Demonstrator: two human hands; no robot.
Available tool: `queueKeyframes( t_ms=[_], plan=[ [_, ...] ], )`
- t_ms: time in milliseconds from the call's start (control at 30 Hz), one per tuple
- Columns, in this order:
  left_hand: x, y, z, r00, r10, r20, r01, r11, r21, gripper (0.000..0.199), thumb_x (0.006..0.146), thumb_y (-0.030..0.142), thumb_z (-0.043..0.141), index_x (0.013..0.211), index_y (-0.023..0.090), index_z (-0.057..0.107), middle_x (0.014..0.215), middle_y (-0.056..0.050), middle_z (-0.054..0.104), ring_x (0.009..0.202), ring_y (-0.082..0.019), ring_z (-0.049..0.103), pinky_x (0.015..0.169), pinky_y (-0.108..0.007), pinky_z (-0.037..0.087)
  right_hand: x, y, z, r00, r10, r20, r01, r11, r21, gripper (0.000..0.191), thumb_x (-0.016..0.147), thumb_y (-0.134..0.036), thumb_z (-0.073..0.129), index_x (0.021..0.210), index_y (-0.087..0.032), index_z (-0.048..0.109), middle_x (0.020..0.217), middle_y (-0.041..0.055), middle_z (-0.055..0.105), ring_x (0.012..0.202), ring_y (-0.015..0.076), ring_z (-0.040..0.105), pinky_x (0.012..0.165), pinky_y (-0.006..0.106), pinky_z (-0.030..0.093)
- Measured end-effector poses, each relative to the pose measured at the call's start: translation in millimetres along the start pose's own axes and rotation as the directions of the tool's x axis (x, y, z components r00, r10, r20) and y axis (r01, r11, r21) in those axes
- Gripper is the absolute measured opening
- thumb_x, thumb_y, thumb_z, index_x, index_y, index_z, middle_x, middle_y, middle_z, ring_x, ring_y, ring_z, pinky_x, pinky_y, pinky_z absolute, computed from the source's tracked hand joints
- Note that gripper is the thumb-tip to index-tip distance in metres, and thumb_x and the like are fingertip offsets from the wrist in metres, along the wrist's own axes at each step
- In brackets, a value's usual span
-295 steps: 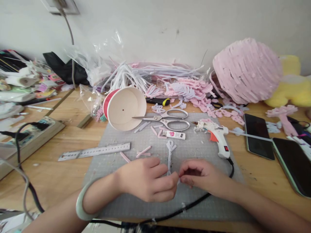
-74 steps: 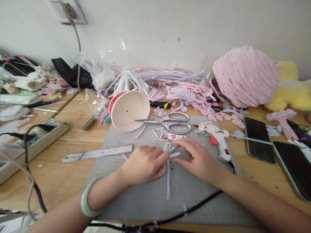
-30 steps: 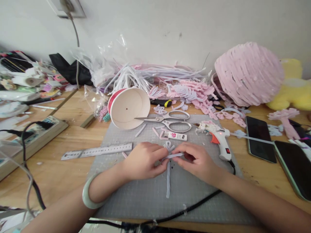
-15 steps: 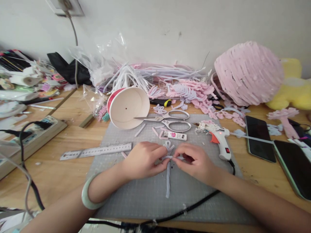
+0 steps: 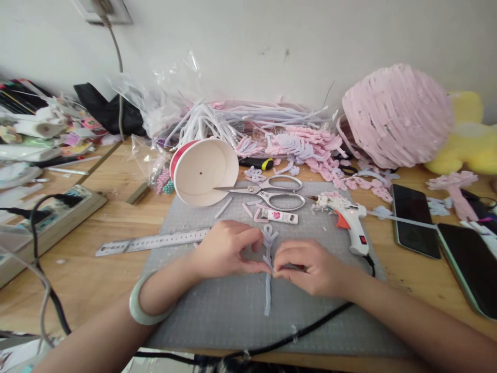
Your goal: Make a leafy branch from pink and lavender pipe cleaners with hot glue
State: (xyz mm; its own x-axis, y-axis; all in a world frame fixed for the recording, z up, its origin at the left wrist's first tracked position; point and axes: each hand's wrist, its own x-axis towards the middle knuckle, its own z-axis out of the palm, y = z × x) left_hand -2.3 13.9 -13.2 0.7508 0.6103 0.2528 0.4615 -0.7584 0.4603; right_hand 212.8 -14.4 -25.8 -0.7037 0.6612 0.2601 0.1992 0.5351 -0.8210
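A pale lilac pipe cleaner piece (image 5: 267,298) lies upright on the grey cutting mat (image 5: 209,316), its top bent into a small loop with short side arms. My left hand (image 5: 229,248) is at its left, the thumb tip pressed to the stem and the index finger curled above, apart from the thumb. From the right, my right hand (image 5: 310,267) pinches at the same spot with thumb and fingertips. The fingers partly cover the joint there. Above the loop are a small white-labelled tube (image 5: 281,216) and scissors (image 5: 266,191).
A white glue gun (image 5: 355,228) with a lit red light lies right, its black cable crossing the mat. A steel ruler (image 5: 151,242), a paper bowl (image 5: 207,173), two phones (image 5: 415,220), a power strip (image 5: 54,223) and heaps of pipe cleaners (image 5: 303,142) surround the hands.
Both hands have moved slightly down the stem. The short crosswise piece between the fingers now angles up along the stem, and my left index finger has lifted from the thumb.
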Motion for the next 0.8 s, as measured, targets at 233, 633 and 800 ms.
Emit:
queueKeyframes(
  t_ms=[233, 633, 800],
  plan=[
    [-0.1, 6.0, 2.3, 0.998, 0.06, 0.02, -0.059, 0.997, -0.04, 0.048, 0.078, 0.065, 0.048, 0.07, 0.018, 0.05, 0.055, 0.003, 0.054, 0.05, -0.01, 0.049, 0.048, -0.023, 0.03, -0.6, -0.4, 1.4, 0.988, 0.029, 0.152, -0.049, 0.99, 0.132, 0.019, 0.081, -0.006, 0.053, 0.075, -0.018, 0.066, 0.076, -0.0001, 0.062, 0.068, 0.0077, 0.058, 0.066, 0.017, 0.044],
    [3.8, 3.5, -6.6, 0.943, 0.287, 0.167, -0.284, 0.958, -0.041, 0.02, 0.093, 0.026, 0.043, 0.086, 0.017, 0.059, 0.082, -0.005, 0.063, 0.076, -0.017, 0.053, 0.069, -0.029, 0.039, 1.2, -3.0, -8.1, 0.978, 0.195, -0.075, -0.204, 0.968, -0.146, 0.017, 0.079, -0.034, 0.064, 0.09, -0.021, 0.066, 0.084, 0.0002, 0.064, 0.07, 0.0113, 0.057, 0.064, 0.022, 0.043],
    [3.0, 7.8, -19.4, 0.884, 0.262, 0.387, -0.262, 0.963, -0.053, 0.016, 0.092, 0.025, 0.046, 0.083, 0.018, 0.059, 0.1, -0.004, 0.064, 0.085, -0.017, 0.057, 0.073, -0.03, 0.039, -14.4, -15.1, -59.4, 0.786, 0.504, -0.357, -0.613, 0.568, -0.548, 0.033, 0.081, -0.05, 0.053, 0.065, -0.022, 0.06, 0.069, 0.0017, 0.063, 0.057, 0.0165, 0.054, 0.051, 0.027, 0.035]
  ],
)
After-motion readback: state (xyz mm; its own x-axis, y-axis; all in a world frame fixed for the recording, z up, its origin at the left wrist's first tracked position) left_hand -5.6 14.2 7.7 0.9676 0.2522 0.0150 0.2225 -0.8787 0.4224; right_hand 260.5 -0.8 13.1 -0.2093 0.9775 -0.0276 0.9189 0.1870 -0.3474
